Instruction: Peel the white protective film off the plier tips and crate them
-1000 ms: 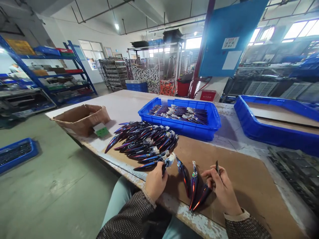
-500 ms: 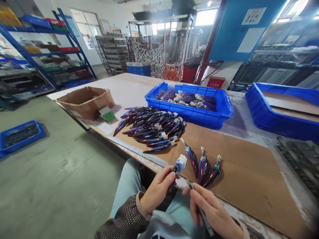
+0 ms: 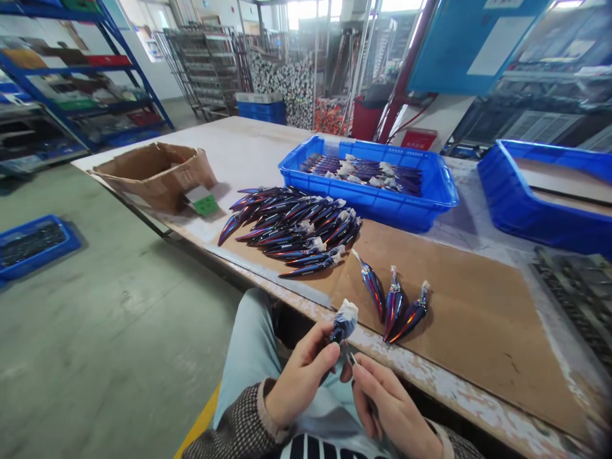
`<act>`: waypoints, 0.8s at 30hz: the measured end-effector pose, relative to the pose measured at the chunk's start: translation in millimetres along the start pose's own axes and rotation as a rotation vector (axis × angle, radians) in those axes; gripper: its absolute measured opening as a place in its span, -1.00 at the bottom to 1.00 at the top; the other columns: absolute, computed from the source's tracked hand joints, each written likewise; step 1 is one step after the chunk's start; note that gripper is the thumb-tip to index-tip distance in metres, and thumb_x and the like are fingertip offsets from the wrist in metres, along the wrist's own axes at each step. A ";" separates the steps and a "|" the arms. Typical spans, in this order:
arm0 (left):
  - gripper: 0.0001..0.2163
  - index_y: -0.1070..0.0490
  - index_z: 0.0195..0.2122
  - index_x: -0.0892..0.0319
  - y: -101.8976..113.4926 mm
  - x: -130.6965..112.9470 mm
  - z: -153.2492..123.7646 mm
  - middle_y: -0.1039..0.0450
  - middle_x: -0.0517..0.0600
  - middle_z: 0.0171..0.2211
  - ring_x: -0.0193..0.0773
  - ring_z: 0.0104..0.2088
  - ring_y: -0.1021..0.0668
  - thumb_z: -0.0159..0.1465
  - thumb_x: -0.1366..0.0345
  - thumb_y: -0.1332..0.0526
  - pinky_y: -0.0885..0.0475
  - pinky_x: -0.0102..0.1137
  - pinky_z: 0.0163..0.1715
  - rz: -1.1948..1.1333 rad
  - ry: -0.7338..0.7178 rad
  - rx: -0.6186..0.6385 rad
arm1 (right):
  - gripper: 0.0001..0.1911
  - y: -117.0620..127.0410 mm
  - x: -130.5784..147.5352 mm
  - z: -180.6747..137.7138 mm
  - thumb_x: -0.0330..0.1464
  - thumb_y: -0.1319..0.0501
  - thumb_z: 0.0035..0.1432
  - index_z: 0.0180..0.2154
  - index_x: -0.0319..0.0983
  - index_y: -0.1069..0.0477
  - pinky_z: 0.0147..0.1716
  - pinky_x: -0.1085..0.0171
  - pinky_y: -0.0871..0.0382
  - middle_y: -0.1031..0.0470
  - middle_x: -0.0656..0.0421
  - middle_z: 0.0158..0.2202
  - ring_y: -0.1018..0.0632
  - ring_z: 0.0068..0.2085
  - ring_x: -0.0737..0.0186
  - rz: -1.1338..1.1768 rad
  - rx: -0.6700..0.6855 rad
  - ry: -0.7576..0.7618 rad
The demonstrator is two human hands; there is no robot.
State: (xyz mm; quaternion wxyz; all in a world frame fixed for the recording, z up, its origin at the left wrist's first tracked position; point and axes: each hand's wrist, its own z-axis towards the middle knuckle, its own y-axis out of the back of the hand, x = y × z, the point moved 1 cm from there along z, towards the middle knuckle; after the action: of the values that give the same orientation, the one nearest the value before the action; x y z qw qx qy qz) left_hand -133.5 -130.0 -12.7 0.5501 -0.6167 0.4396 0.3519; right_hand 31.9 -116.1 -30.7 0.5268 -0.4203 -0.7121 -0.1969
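My left hand (image 3: 306,370) is closed around a dark, glossy tapered piece (image 3: 340,333); its end, wrapped in crumpled white and bluish tape, points up. Most of the piece is hidden by the fingers. Close beside it, my right hand (image 3: 389,395) pinches a slim metal tool (image 3: 353,359), whose tip is near the lower part of the piece. What kind of tool this is cannot be made out. Three similar glossy pieces (image 3: 394,303) lie fanned out on the cardboard sheet (image 3: 478,319) in front of my hands. To their left is a pile of such pieces (image 3: 291,229).
Behind the pile stands a blue crate (image 3: 373,203) holding rows of taped pieces. An open cardboard box (image 3: 157,178) sits at the table's left, a green-and-white block (image 3: 203,201) by it. Another blue crate (image 3: 540,204) is at right. The table edge (image 3: 268,287) runs before my knees.
The view has tipped down a little. My right hand has brought the metal tool closer to the piece in my left hand, and less of the tool shows now.
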 end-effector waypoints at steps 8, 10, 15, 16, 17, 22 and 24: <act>-0.66 -0.44 0.04 0.14 6.1 0.4 -9.5 -0.41 -0.02 -0.22 -0.29 -0.30 -0.40 0.33 0.07 -0.27 -0.35 -0.41 -0.26 0.098 -0.034 0.005 | -0.43 -11.8 -6.8 -0.8 0.22 -0.11 0.21 -0.35 -0.18 -0.28 -0.79 0.46 0.09 -0.19 0.43 -0.82 -0.04 -0.79 0.48 0.109 -0.002 -0.032; -0.67 -0.42 0.05 0.14 6.8 1.4 -13.2 -0.41 -0.01 -0.21 -0.24 -0.23 -0.42 0.35 0.09 -0.25 -0.36 -0.37 -0.16 0.131 -0.047 0.007 | -0.42 -14.2 -10.7 -3.5 0.22 -0.12 0.20 -0.37 -0.18 -0.28 -0.77 0.45 0.05 -0.18 0.43 -0.80 -0.05 -0.78 0.48 0.127 -0.014 -0.034; -0.68 -0.37 0.07 0.14 5.9 4.0 -21.6 -0.40 -0.01 -0.23 -0.24 -0.23 -0.44 0.39 0.10 -0.20 -0.38 -0.34 -0.14 0.158 -0.085 0.067 | -0.44 -19.2 -18.9 -11.1 0.20 -0.16 0.20 -0.38 -0.18 -0.30 -0.73 0.43 0.00 -0.17 0.43 -0.78 -0.07 -0.75 0.46 0.156 -0.096 -0.016; -0.69 -0.37 0.07 0.14 5.8 4.6 -22.8 -0.40 -0.01 -0.23 -0.24 -0.24 -0.44 0.39 0.10 -0.19 -0.39 -0.35 -0.14 0.155 -0.094 0.077 | -0.44 -20.5 -19.1 -12.3 0.20 -0.17 0.19 -0.38 -0.18 -0.30 -0.73 0.42 0.00 -0.17 0.42 -0.78 -0.08 -0.75 0.45 0.161 -0.114 -0.017; -0.69 -0.38 0.08 0.13 6.1 5.4 -23.9 -0.41 -0.01 -0.22 -0.24 -0.24 -0.45 0.40 0.10 -0.19 -0.40 -0.35 -0.14 0.154 -0.104 0.082 | -0.44 -21.9 -18.6 -13.4 0.20 -0.18 0.18 -0.38 -0.18 -0.32 -0.72 0.41 0.00 -0.18 0.42 -0.78 -0.09 -0.74 0.45 0.166 -0.135 -0.019; -0.65 -0.35 0.15 0.09 13.6 12.8 -29.3 -0.45 0.04 -0.10 -0.18 -0.11 -0.48 0.39 0.09 -0.19 -0.40 -0.32 -0.03 0.228 -0.146 0.062 | -0.43 -29.1 -11.5 -17.2 0.20 -0.21 0.15 -0.41 -0.19 -0.33 -0.70 0.38 0.03 -0.15 0.41 -0.77 -0.10 -0.72 0.43 0.166 -0.273 -0.006; -0.63 -0.34 0.18 0.08 17.3 16.1 -31.6 -0.46 0.05 -0.04 -0.16 -0.06 -0.48 0.40 0.10 -0.19 -0.39 -0.30 0.03 0.271 -0.155 0.060 | -0.43 -30.4 -9.0 -17.5 0.20 -0.21 0.16 -0.44 -0.18 -0.33 -0.68 0.37 0.01 -0.14 0.40 -0.77 -0.10 -0.72 0.42 0.132 -0.291 0.007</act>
State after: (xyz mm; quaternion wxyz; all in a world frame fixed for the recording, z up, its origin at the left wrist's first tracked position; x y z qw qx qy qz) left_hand -145.3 -163.8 -29.2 0.5481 -0.5057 0.4854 0.4563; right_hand 18.4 -149.6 -27.6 0.4748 -0.5372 -0.6449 -0.2645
